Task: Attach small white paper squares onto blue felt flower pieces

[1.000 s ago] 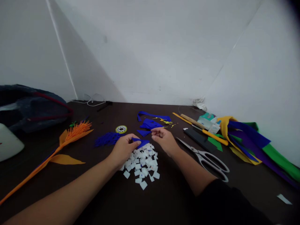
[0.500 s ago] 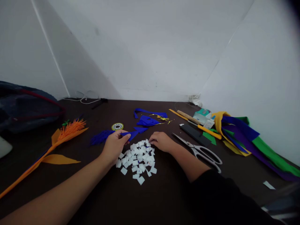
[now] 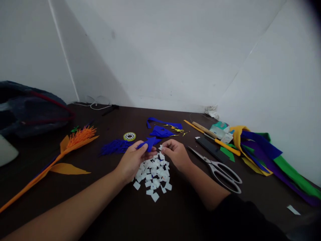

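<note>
A strip of blue crepe paper (image 3: 149,143) is pinched in my left hand (image 3: 134,159), its thumb on top and the other fingers underneath. My right hand (image 3: 177,154) holds a small white paper square (image 3: 161,147) between thumb and fingertips, just right of the blue strip. Below both hands lies a pile of small white paper squares (image 3: 155,174), partly covered by my left hand. A fringed blue bundle (image 3: 114,147) lies on the table to the left of my left hand.
Scissors (image 3: 215,165) lie right of my right forearm, near a black box (image 3: 212,149) and a yellow-handled knife (image 3: 227,147). Crepe strips (image 3: 260,147) are heaped at right. An orange paper flower (image 3: 77,139) lies left. Behind are a tape roll (image 3: 129,136) and blue scraps (image 3: 162,131).
My right hand has lifted from the pile's edge with a white square in its fingertips. My left hand has turned and brought the blue strip nearer to it. The view has shifted slightly.
</note>
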`<state>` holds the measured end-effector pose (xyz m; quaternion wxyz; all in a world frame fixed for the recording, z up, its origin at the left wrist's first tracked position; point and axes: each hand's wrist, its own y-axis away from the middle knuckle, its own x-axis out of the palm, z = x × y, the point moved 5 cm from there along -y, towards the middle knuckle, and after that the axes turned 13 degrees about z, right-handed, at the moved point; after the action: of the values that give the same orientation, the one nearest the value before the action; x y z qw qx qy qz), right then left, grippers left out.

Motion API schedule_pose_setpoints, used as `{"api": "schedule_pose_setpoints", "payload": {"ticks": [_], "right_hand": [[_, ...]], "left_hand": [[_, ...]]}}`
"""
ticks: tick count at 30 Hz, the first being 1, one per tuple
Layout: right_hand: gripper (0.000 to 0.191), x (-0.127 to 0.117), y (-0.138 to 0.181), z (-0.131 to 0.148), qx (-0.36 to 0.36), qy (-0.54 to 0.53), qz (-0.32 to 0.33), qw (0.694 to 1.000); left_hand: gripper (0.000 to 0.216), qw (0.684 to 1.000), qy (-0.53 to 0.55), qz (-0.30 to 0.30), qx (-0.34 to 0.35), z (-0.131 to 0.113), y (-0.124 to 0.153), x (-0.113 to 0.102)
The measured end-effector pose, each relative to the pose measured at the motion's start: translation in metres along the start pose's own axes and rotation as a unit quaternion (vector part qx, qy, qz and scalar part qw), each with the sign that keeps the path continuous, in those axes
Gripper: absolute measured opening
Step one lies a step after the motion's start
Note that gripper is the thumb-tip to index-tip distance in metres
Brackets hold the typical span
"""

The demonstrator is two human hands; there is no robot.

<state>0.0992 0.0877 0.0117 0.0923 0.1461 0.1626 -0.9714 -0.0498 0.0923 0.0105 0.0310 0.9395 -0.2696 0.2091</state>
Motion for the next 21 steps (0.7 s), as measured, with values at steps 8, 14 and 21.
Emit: {"api": "schedule_pose_setpoints", "payload": {"ticks": [8,14,21], "right_hand": [[0.005,0.014,0.005,0.015,-0.083,0.150,-0.005,0.985],[0.014,0.012,0.005,0.012,-0.067,0.131,0.009,0.989],[0.004,0.009,0.005,0.004,-0.015,0.044,0.017,0.999]], "left_hand": [[0.013,1.000,0.017,0.010,0.007,0.004,-0.001,-0.002],[0.014,1.000,-0.006,0.013,0.002,0.005,0.000,-0.001],[0.013,0.990,-0.139,0.000,0.027,0.002,-0.002,-0.008]]}}
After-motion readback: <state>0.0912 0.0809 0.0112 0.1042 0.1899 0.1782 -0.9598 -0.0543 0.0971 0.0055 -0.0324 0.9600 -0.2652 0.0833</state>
